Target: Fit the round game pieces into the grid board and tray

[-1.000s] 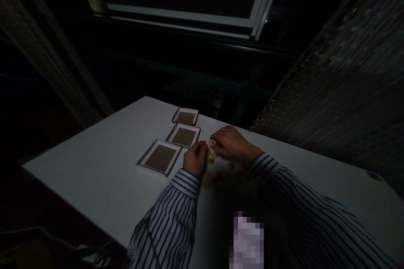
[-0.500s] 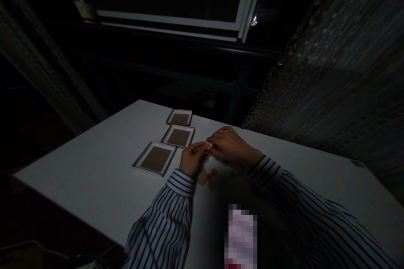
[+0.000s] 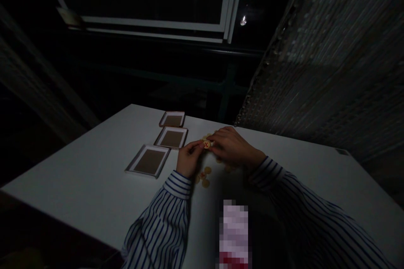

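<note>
Both my hands meet over a white table [image 3: 94, 185]. My left hand [image 3: 187, 159] and my right hand [image 3: 232, 147] pinch together one small round yellow token with a red mark [image 3: 206, 145], held just above the tabletop. Several more yellow tokens [image 3: 205, 175] lie loose on the table under and beside my hands. To the left, three square white-rimmed trays with brown insides stand in a row: the near tray [image 3: 148, 162], the middle tray [image 3: 171, 138] and the far tray [image 3: 172, 119]. Nothing shows inside them. Both sleeves are blue-striped.
The room is very dark. A window frame [image 3: 151, 23] runs across the back, and a textured wall or curtain [image 3: 331, 63] rises on the right. The table's left edge drops into darkness. A blurred patch sits at the bottom centre.
My hands stay together on the token, which now faces up with its red mark showing. The view has drifted, so everything sits slightly further left in the picture.
</note>
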`<state>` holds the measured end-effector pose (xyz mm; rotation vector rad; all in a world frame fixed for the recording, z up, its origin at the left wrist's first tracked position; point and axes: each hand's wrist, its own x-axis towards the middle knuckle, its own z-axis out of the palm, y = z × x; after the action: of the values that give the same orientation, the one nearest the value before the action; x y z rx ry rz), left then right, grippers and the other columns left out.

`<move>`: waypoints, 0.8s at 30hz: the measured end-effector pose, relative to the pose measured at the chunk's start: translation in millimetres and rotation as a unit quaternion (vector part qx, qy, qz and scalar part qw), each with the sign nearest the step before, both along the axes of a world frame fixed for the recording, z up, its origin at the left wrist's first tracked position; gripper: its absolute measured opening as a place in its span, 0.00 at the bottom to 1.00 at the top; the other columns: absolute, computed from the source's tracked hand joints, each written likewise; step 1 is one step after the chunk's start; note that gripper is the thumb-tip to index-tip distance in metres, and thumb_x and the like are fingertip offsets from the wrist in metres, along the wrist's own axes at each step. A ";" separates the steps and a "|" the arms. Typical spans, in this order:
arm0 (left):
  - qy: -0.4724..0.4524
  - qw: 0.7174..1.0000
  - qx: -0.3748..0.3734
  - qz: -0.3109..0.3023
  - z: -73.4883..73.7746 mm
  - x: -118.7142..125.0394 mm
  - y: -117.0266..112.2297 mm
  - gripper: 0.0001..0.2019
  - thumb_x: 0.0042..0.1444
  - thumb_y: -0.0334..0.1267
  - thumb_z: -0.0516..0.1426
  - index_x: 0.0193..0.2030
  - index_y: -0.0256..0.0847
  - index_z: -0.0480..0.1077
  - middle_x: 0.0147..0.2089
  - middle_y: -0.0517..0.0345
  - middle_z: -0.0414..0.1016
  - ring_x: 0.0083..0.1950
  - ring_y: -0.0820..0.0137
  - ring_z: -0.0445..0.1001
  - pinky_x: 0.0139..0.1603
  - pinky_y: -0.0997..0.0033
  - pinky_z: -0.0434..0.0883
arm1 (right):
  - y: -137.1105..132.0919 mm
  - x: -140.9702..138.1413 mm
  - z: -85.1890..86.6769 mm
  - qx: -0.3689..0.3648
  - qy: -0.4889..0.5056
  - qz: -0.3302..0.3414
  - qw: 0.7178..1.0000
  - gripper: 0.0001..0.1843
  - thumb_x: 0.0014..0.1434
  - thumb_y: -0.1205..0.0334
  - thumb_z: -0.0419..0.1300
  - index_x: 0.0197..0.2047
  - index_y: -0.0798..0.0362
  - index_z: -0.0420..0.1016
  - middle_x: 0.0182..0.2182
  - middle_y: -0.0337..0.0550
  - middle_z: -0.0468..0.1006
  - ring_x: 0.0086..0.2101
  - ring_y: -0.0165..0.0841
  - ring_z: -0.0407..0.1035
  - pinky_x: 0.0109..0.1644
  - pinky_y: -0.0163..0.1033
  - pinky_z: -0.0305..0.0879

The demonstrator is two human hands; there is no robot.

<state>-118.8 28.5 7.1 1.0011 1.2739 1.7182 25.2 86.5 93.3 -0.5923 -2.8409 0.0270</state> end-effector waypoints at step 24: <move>0.090 0.996 0.000 0.011 15.4 38.2 -0.4 0.12 0.46 0.41 0.58 0.36 0.36 0.73 0.36 0.53 0.76 0.40 0.68 0.73 0.46 0.67 0.66 | 6.2 61.3 -2.3 0.021 0.062 -0.050 0.997 0.16 0.57 0.63 0.50 0.47 0.56 0.69 0.42 0.47 0.74 0.44 0.37 0.65 0.48 0.43 0.54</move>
<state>-80.6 28.1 22.5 1.1665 1.4035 1.6744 86.6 92.7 90.9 -0.6969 -2.6825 -0.0140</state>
